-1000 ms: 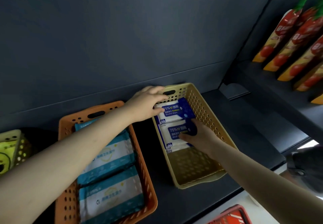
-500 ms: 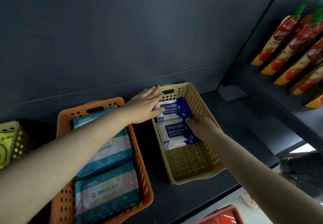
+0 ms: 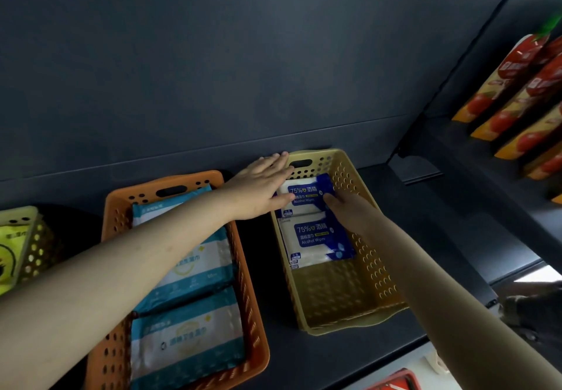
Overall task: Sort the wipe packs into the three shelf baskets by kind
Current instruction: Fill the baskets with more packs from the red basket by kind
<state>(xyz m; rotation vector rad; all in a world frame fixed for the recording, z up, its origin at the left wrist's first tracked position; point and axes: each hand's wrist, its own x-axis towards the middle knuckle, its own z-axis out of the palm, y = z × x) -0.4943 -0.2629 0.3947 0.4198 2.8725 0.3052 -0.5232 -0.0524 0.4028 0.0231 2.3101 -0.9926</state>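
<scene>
So going from the left: we've got a yellow-green basket (image 3: 32, 246) at the far edge with a yellow pack (image 3: 9, 253) in it, only partly in view. Next over is the orange basket (image 3: 120, 207), holding two teal-and-white wipe packs lying flat, the rear teal pack (image 3: 200, 265) and the front teal pack (image 3: 185, 344) end to end. Our left arm crosses over that basket, and our left hand (image 3: 261, 189) is spread flat, fingers straight and close together. It lies over the far left corner of the tan basket (image 3: 375, 268), with the fingertips up by the back wall of the shelf (image 3: 441, 222) and the thumb lying on the left side of the rear alcohol pack (image 3: 307, 193). That hand isn't holding anything, it's just resting there. The tan basket has two blue-and-white "75% Alcohol Wipes" packs in its far half. The rear one sits near the handle end and the front alcohol pack (image 3: 316, 240) is just in front of it, the two touching. The near half of the basket shows bare bottom. Our right hand (image 3: 349, 210) comes in from the right with its fingers bent down against the right edge of the rear alcohol pack. It's touching for sure, but we can't tell if it's actually pinching it, since we only see the back of the hand. Off to the right, the next shelf has a row of tomato pouches (image 3: 517, 91) leaning together.
</scene>
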